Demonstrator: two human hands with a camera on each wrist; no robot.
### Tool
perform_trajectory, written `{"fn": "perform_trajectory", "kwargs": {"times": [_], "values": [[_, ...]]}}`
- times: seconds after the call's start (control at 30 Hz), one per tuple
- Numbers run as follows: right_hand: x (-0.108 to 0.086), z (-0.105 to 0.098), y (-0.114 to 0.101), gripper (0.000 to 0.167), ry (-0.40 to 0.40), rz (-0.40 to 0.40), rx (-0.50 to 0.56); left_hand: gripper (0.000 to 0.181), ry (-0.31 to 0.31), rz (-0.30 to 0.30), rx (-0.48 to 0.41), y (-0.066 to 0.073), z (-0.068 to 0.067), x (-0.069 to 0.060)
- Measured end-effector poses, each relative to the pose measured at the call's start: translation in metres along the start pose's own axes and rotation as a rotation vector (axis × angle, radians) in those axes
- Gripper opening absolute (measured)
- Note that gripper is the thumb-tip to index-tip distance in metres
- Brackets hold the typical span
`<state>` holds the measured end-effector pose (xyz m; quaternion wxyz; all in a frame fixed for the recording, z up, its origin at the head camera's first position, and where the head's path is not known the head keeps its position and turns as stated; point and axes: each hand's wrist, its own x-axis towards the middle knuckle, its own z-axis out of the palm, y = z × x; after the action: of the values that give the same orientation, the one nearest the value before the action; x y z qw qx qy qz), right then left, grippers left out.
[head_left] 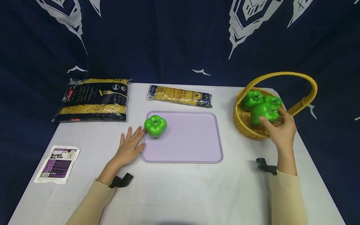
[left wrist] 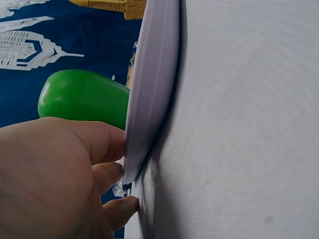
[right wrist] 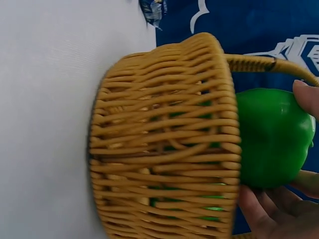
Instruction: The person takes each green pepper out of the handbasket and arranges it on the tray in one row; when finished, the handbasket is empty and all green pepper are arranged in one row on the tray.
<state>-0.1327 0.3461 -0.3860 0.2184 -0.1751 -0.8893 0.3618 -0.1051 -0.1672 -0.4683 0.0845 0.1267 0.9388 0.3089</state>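
Note:
My right hand (head_left: 282, 131) grips a green bell pepper (head_left: 263, 113) at the near side of the yellow wicker basket (head_left: 240, 123). Thumb and fingers lie on opposite sides of it, and in the right wrist view this bell pepper (right wrist: 271, 137) rises above the basket rim. Behind it, two more green bell peppers (head_left: 252, 99) sit inside. On the left, my left hand (head_left: 127, 150) rests with spread fingers against the left edge of the lilac tray (head_left: 185, 140). One green bell pepper (head_left: 155, 126) stands on that tray's upper left part, close to the fingertips.
A large black-and-yellow pasta bag (head_left: 94, 100) lies at the back left. Behind the tray is a narrow pasta packet (head_left: 180, 96). A white-and-purple pouch (head_left: 57, 164) lies at the left table edge. The basket's tall handle (head_left: 281, 74) arches over its right side.

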Motion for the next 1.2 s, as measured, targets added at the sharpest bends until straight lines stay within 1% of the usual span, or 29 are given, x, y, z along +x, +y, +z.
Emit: {"fn": "perform_trajectory", "kwargs": {"times": [0.13, 0.27, 0.33, 0.47, 0.53, 0.63, 0.87, 0.97, 1.07, 1.2], "values": [[-0.003, -0.007, -0.008, 0.075, 0.036, -0.034, 0.015, 0.059, 0.001, -0.004, 0.0, 0.0, -0.002, 0.0], [-0.01, -0.009, -0.02, 0.073, 0.051, -0.059, 0.052, 0.059, 0.001, -0.006, 0.002, 0.0, -0.003, 0.0], [-0.015, -0.008, -0.026, 0.072, 0.058, -0.098, 0.077, 0.059, 0.001, -0.005, 0.0, 0.001, -0.003, 0.0], [-0.022, -0.001, -0.038, 0.071, 0.054, -0.202, 0.124, 0.059, 0.001, -0.003, 0.0, 0.001, -0.003, 0.001], [-0.026, 0.005, -0.044, 0.071, 0.029, -0.234, 0.147, 0.059, 0.003, -0.001, 0.001, 0.001, -0.003, 0.001], [-0.031, 0.017, -0.053, 0.072, -0.028, -0.254, 0.169, 0.059, 0.006, 0.001, 0.005, 0.001, -0.003, 0.001], [-0.047, 0.06, -0.072, 0.074, -0.2, -0.304, 0.23, 0.059, 0.002, 0.0, 0.011, 0.001, -0.002, 0.001], [-0.057, 0.077, -0.083, 0.075, -0.271, -0.344, 0.218, 0.059, 0.0, -0.002, 0.013, 0.001, -0.002, 0.001], [-0.066, 0.091, -0.095, 0.078, -0.317, -0.381, 0.206, 0.059, 0.001, -0.003, 0.014, 0.001, -0.001, 0.001], [-0.078, 0.107, -0.11, 0.08, -0.377, -0.4, 0.222, 0.059, 0.008, 0.004, 0.006, 0.001, -0.001, 0.001]]}}
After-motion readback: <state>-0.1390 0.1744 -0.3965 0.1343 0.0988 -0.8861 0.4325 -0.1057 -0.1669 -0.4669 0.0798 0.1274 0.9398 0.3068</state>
